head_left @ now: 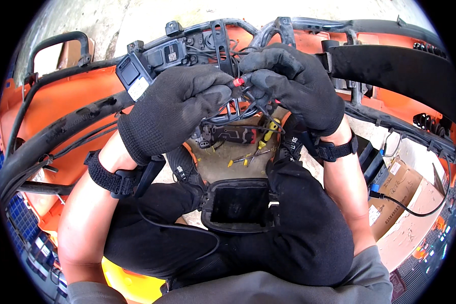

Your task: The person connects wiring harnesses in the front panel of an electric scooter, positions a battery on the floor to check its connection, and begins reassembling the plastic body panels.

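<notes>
L hand (pixel 182 104) pinches small red part (pixel 238 82), upper ctr of frame, R hand (pixel 299 86) fingers' hold unclear; best kept straight, w/o twisting.

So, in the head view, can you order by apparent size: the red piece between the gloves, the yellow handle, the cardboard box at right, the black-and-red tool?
1. Cardboard box
2. Black-and-red tool
3. Yellow handle
4. Red piece
</notes>
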Demonstrator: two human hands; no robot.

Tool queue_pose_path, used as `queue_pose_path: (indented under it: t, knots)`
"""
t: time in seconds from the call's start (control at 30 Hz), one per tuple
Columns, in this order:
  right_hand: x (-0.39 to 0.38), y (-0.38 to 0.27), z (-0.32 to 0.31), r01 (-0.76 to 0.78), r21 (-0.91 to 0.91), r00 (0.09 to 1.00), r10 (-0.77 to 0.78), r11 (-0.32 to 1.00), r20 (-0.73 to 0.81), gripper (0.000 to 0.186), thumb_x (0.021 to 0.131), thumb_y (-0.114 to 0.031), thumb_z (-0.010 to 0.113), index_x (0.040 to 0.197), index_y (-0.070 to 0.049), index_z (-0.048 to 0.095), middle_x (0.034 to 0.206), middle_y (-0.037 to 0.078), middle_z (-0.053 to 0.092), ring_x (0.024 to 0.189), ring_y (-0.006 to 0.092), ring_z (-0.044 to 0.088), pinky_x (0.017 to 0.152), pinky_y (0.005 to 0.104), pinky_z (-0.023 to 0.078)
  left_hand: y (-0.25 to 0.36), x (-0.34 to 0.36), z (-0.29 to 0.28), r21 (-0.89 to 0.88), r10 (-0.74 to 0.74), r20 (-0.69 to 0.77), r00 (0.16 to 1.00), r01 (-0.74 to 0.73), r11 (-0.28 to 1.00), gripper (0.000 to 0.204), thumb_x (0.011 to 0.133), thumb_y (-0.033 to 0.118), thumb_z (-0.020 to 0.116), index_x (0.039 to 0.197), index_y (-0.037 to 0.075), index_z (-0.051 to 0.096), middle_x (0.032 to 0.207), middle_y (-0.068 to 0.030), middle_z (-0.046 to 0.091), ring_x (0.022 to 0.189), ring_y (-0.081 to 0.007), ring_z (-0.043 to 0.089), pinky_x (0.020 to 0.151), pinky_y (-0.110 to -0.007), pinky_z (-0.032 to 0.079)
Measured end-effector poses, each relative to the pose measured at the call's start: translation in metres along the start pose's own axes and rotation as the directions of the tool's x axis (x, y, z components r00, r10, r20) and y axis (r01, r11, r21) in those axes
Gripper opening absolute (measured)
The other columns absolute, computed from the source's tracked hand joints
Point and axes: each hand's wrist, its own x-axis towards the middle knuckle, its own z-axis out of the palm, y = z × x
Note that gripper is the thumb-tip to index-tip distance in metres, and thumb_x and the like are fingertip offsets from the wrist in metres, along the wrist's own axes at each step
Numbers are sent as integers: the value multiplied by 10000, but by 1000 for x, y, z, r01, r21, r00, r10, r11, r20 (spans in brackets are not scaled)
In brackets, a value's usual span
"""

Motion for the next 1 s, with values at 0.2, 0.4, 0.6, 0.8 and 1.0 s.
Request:
queue_pose_path:
  t: [0.2,0.4,0.6,0.8,1.0]
  knots:
    - [1,1,0,99,-160,995,-97,982,16,259,962,-86,624,1193,30,639,1000,45,682,842,88,648,727,247,538,2,0,-1,115,66,-19,998,-63,991,212,936,152,578,1017,-24,663,775,-145,608,695,-243,558,695,-350,471]
    - [0,-6,0,53,-204,998,-49,978,29,255,959,-90,626,1187,23,650,990,26,658,869,84,636,772,246,525,6,1,0,121,-18,-5,1000,19,992,185,936,148,580,928,-22,653,734,-158,596,666,-253,566,660,-373,463]
    - [-1,-13,1,-2,-328,1000,12,945,28,258,942,-89,650,1179,14,663,1004,33,693,905,91,641,815,255,525,5,0,0,105,-49,20,999,47,993,191,938,145,580,924,-31,653,732,-170,593,664,-274,561,660,-383,461]
    - [-1,-9,-3,53,-316,996,-27,947,86,272,950,-86,643,1200,22,655,1029,53,713,894,86,650,807,251,534,4,2,-3,171,-103,110,989,83,982,324,971,260,573,1055,-35,678,796,-92,621,740,-137,544,701,-303,453]
    - [-2,-14,-4,-19,-160,993,37,987,109,276,979,-53,583,1239,26,627,1011,60,714,852,80,658,764,241,549,-2,2,-3,45,-120,141,983,115,992,354,989,316,541,1018,-5,685,777,-42,583,716,-116,495,671,-279,416]
